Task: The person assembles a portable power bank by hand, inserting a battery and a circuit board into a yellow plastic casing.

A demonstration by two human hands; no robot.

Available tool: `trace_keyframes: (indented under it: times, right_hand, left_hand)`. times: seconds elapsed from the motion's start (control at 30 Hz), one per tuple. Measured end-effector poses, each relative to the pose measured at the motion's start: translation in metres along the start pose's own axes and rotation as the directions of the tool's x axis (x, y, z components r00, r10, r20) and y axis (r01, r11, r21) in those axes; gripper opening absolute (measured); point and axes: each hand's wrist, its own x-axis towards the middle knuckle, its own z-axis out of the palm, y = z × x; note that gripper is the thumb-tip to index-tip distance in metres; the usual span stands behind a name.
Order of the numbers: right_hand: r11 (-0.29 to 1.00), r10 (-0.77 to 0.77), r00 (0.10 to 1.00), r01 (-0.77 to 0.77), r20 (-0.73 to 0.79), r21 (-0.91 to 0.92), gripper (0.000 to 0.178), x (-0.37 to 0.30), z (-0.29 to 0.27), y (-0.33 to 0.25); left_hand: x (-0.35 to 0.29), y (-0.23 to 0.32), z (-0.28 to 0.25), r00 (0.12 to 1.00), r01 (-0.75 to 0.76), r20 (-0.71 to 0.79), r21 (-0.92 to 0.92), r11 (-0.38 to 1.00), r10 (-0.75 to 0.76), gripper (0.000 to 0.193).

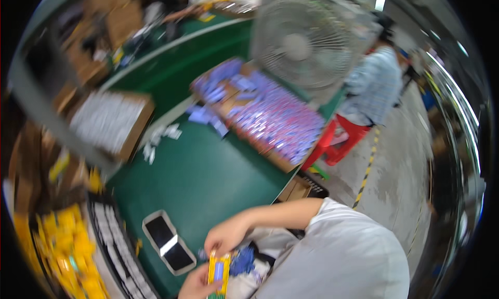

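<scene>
Low in the head view, my left hand [193,285] grips a small yellow packet [225,273] with a purple patch on its face and green at its lower end. My right hand [227,236] comes in from the right with its fingers closed at the packet's upper end. To the left of both hands, a pale two-part tray [170,242] with dark panels lies on the green tabletop [202,164]. My lap, with blue and white cloth [243,262], is just right of the packet.
Past the tabletop's middle, a carton [275,117] holds many small purple and pink pieces. A fan [301,42] stands behind it. Yellow packets [65,247] and a black bin of white pieces [115,242] sit at left. A person [374,81] is beyond, on a red stool [343,138].
</scene>
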Motion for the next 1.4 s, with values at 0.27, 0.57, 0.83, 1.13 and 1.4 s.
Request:
trace_keyframes:
  times: [0.27, 0.57, 0.83, 1.13, 1.4]
  right_hand:
    - [0.969, 0.068, 0.846, 0.072, -0.528, 0.238, 0.027, -0.035, 0.010, -0.013]
    - [0.875, 0.102, 0.834, 0.184, -0.542, 0.448, 0.026, -0.071, 0.012, -0.012]
    - [0.750, 0.037, 0.178, 0.646, -0.983, 0.145, 0.026, -0.086, -0.057, -0.045]
    - [0.790, 0.033, -0.210, 0.604, -0.977, -0.103, 0.023, -0.008, -0.252, -0.033]
    - [0.876, 0.121, -0.146, 0.480, -0.982, 0.037, 0.027, -0.018, -0.348, -0.073]
  left_hand:
    - [0.019, 0.019, -0.004, 0.989, -0.104, -0.097, 0.039, 0.994, 0.108, 0.042]
    - [0.021, 0.008, -0.038, 0.908, -0.362, -0.307, -0.237, 0.901, 0.284, 0.036]
    - [-0.051, -0.024, 0.010, 0.535, -0.624, -0.751, -0.042, 0.780, 0.387, 0.036]
    - [-0.066, -0.062, 0.038, 0.538, -0.568, -0.784, -0.063, 0.821, 0.311, 0.036]
    - [-0.072, -0.084, 0.057, 0.358, -0.499, -0.928, -0.099, 0.861, 0.101, 0.021]
